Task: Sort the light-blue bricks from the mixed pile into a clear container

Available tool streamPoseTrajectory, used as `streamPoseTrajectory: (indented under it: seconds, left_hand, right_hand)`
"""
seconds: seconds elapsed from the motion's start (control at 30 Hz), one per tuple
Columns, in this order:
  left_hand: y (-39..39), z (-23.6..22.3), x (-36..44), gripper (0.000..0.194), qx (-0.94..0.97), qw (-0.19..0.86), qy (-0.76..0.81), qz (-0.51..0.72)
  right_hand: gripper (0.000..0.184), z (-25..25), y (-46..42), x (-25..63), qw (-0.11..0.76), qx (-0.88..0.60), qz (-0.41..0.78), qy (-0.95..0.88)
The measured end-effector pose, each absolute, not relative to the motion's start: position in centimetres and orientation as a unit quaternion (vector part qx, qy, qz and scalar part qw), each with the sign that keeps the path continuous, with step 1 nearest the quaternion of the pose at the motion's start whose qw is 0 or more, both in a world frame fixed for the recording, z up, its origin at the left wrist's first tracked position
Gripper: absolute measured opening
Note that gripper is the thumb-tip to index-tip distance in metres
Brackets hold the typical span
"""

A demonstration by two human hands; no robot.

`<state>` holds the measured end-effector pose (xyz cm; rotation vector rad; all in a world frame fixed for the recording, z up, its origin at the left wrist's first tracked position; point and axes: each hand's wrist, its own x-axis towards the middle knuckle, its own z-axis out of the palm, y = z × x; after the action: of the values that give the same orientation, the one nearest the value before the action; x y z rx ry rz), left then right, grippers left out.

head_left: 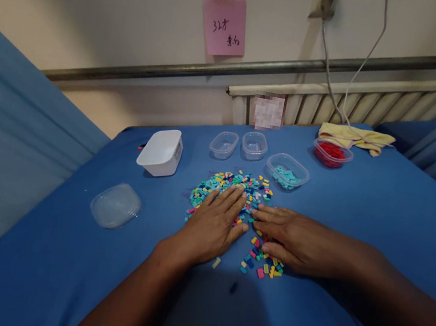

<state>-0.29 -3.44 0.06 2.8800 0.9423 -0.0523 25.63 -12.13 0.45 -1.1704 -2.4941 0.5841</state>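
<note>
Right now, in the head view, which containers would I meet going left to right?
White tub, first clear container, second clear container, clear container with turquoise pieces, clear container with red pieces.

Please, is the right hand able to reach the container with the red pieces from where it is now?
Probably yes: the right hand is over loose pieces, and only the tub of turquoise pieces stands near the way to the red-piece container.
</note>
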Motion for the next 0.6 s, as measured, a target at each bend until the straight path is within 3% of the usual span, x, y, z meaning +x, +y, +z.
streamPoseTrajectory:
  seconds: [0.1, 0.27, 0.33, 0.47, 0.6]
  left_hand:
    - [-2.8, -0.3, 0.1, 0.071, 0.947, 0.023, 0.319, -0.011]
    - [-2.4, -0.8, 0.9, 0.069, 0.943, -0.016, 0.334, 0.006]
    - [-2.5, -0.9, 1.2, 0.068, 0.941, -0.027, 0.336, 0.006]
    - [-2.6, -0.1, 1.5, 0.066, 0.935, -0.028, 0.353, 0.002]
    - [-3.4, 1.2, 0.7, 0.066, 0.924, -0.018, 0.381, 0.027]
  right_hand:
    - [0.04, 1.2, -12.9, 25.6, 0.152, -0.398, 0.218, -0.878]
    - [0.056, 0.7, -14.5, 25.4, 0.134, -0.373, 0.197, -0.897]
    - [0.054, 0.2, -14.8, 25.7, 0.143, -0.346, 0.192, -0.907]
    - [0.041, -1.0, -14.4, 27.4, 0.223, -0.31, 0.155, -0.911]
    - [0.041, -2.6, -13.0, 29.7, 0.303, -0.379, 0.111, -0.867]
